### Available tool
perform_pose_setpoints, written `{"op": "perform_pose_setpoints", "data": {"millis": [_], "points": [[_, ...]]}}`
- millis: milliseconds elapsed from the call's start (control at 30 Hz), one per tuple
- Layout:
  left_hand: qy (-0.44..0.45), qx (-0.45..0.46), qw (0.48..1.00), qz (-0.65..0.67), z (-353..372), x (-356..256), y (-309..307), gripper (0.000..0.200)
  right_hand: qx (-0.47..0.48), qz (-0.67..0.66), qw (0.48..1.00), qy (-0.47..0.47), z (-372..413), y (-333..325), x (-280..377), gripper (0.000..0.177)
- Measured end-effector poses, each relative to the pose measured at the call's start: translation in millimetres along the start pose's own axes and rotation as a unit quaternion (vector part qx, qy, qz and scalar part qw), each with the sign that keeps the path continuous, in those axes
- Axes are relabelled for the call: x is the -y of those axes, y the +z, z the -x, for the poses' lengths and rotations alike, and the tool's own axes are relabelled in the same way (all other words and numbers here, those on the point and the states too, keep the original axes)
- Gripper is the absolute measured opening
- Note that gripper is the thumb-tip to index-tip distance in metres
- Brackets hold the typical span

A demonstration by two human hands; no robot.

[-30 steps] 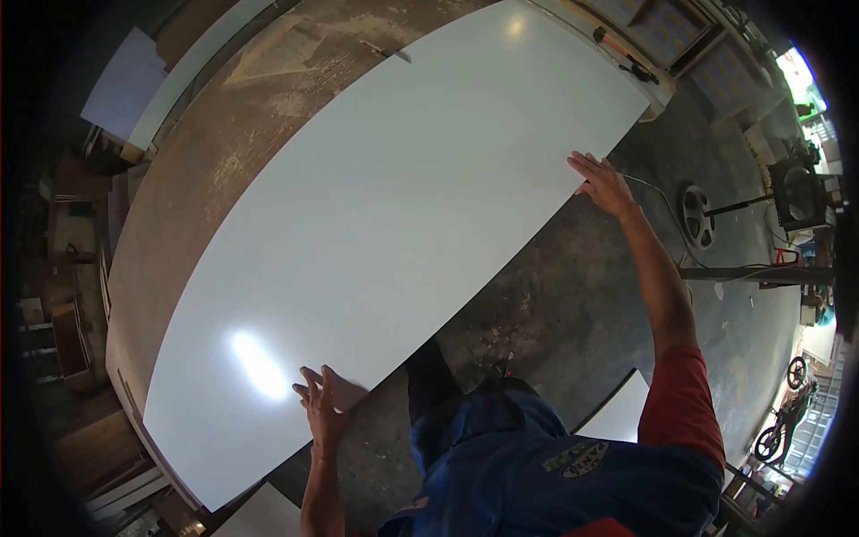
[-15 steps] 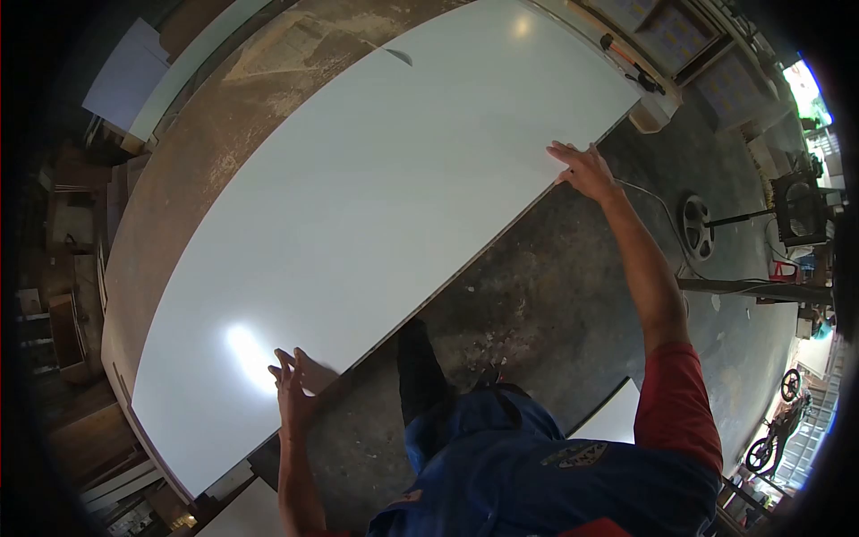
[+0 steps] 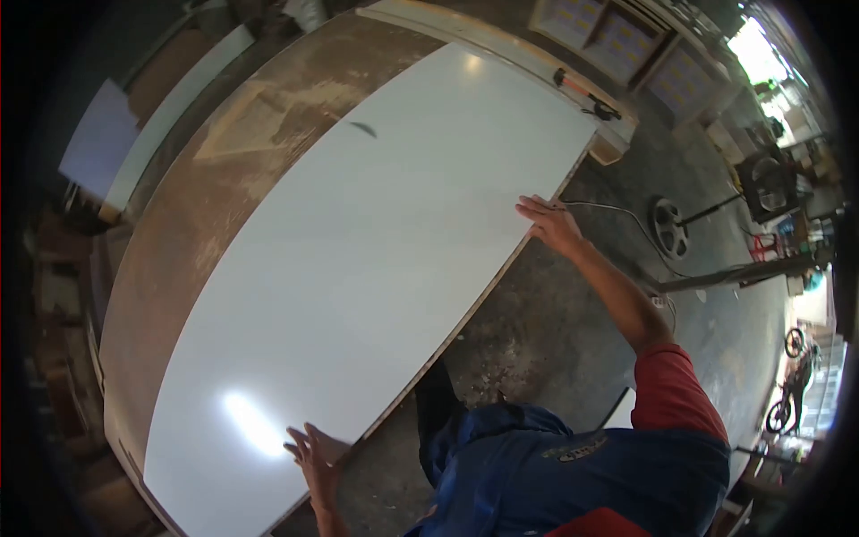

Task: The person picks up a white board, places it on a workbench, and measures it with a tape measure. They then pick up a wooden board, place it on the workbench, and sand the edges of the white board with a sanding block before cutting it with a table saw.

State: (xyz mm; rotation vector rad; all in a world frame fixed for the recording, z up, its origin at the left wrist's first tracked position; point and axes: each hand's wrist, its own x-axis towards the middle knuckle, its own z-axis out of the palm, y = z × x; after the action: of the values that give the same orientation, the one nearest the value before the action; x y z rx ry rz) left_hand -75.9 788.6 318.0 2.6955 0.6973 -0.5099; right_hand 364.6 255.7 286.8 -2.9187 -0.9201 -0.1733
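A large, glossy white panel [image 3: 358, 259] lies flat across a brown, worn work table [image 3: 192, 224], its long near edge running diagonally past my body. My left hand [image 3: 315, 464] is at that near edge towards the lower left, fingers spread and raised over the white surface beside a bright light reflection. Farther up the same edge, my right hand [image 3: 550, 225] rests with its fingers stretched flat on the panel. Neither hand is wrapped round anything. A small dark curved mark or piece [image 3: 364, 130] shows near the panel's far side.
An orange-and-black tool [image 3: 582, 89] lies on a wooden strip [image 3: 465, 38] at the table's far end. A cable [image 3: 626, 213] crosses the concrete floor near a wheel-shaped base [image 3: 669, 228]. White sheets [image 3: 94, 139] stand at left; a motorcycle [image 3: 792, 385] is at far right.
The view has tilted, so panel and table appear lower and their far end shows more. Both hands stay along the near edge; my right hand seems slightly farther from the panel's far corner.
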Motion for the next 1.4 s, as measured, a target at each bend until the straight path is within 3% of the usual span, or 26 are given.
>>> {"op": "perform_pose_setpoints", "data": {"millis": [67,133,200,267,333,500,867,1400], "points": [[0.032,-0.032,0.999,0.009,-10.5,-5.0,12.3,0.098,-0.001,-0.001,1.000,0.007,4.3,-2.1,-1.4,0.063],[-0.095,-0.030,0.994,0.049,-12.5,-44.0,4.8,0.091,0.008,-0.050,0.998,-0.029,-1.6,-7.7,-8.4,0.062],[-0.097,-0.051,0.993,0.052,-20.9,-52.2,20.1,0.083,0.005,-0.076,0.997,-0.018,-6.7,-11.7,-25.7,0.061],[0.015,0.006,1.000,0.026,-28.2,-85.7,12.6,0.080,-0.007,-0.113,0.994,-0.007,-11.1,-7.4,-50.0,0.061],[0.031,0.000,0.999,0.037,-38.1,-126.7,18.1,0.080,-0.005,-0.110,0.994,-0.001,-15.4,-5.7,-77.1,0.062],[-0.024,-0.030,0.999,0.001,-51.9,-187.5,18.7,0.086,0.053,-0.028,0.998,-0.010,-31.5,-11.3,-105.6,0.068],[-0.057,-0.029,0.998,0.012,-68.1,-187.4,17.7,0.093,0.032,-0.077,0.997,0.001,-37.8,-6.3,-114.0,0.065],[-0.025,-0.061,0.998,-0.012,-123.4,-159.5,2.4,0.090,0.029,-0.096,0.995,0.014,-96.6,3.8,-105.8,0.061]]}}
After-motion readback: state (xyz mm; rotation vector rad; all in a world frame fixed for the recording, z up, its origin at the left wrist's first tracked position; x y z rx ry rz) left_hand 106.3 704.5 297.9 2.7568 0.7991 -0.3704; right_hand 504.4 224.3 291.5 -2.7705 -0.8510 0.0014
